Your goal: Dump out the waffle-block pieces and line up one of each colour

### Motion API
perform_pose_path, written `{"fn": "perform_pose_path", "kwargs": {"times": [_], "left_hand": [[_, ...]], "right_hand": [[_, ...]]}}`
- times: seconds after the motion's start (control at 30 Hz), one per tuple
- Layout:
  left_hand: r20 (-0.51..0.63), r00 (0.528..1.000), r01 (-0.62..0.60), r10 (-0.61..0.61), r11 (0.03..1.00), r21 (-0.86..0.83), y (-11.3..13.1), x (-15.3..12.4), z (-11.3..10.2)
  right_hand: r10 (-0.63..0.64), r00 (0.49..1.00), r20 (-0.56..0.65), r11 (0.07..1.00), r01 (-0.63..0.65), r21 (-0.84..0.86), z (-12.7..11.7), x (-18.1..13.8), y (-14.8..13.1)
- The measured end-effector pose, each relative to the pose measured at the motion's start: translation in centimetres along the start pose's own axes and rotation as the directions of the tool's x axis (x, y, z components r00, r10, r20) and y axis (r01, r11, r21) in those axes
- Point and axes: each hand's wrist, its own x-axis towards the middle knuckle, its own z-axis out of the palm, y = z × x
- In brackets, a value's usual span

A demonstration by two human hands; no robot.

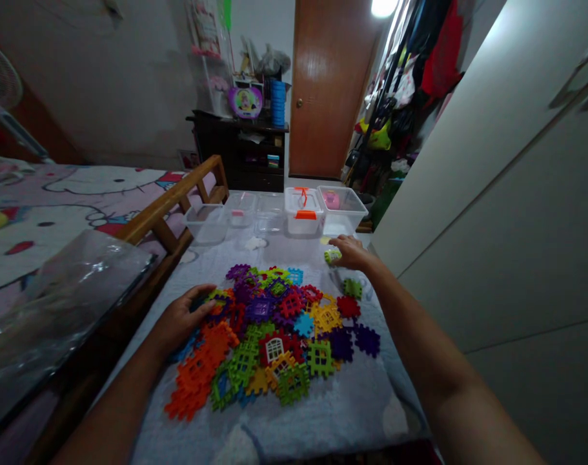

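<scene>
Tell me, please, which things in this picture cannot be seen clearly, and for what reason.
All in the head view:
Right hand: whether it grips the green piece; too small and blurred.
Left hand: its palm; hidden by the back of the hand.
Pile of pieces: bottom layers; covered by upper ones.
Lidded box: contents; cloudy plastic.
Fan: cut off by the left edge.

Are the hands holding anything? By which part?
The right hand appears to hold a green piece by its edge; whether the left hand grips anything can't be told.
</scene>
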Motion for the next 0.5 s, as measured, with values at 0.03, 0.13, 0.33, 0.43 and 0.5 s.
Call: {"fn": "perform_pose_path", "kwargs": {"times": [0.03, 0.13, 0.33, 0.43, 0.5], "left_hand": [[-0.001, 1.0, -0.005, 0.005, 1.0, 0.0, 0.0, 0.0, 0.0], [-0.003, 1.0, -0.008, 0.008, 1.0, -0.006, 0.3, -0.1, 0.0], [0.014, 1.0, -0.016, 0.017, 0.999, -0.031, 0.5, -0.2, 0.2], [0.009, 1.0, -0.019, 0.019, 0.999, -0.03, 0.5, -0.2, 0.2], [0.0, 1.0, -0.018, 0.018, 0.999, -0.029, 0.6, -0.2, 0.2]], "right_hand": [[-0.042, 0.999, -0.033, 0.996, 0.044, 0.074, 0.2, -0.9, -0.2], [-0.184, 0.981, -0.067, 0.938, 0.195, 0.287, 1.3, -3.7, -1.6], [-0.334, 0.934, -0.127, 0.811, 0.353, 0.466, 3.5, -7.9, -5.9], [-0.415, 0.896, -0.16, 0.75, 0.436, 0.497, 3.9, -8.7, -7.5], [-0.435, 0.884, -0.173, 0.724, 0.457, 0.517, 4.0, -8.8, -8.1]]}}
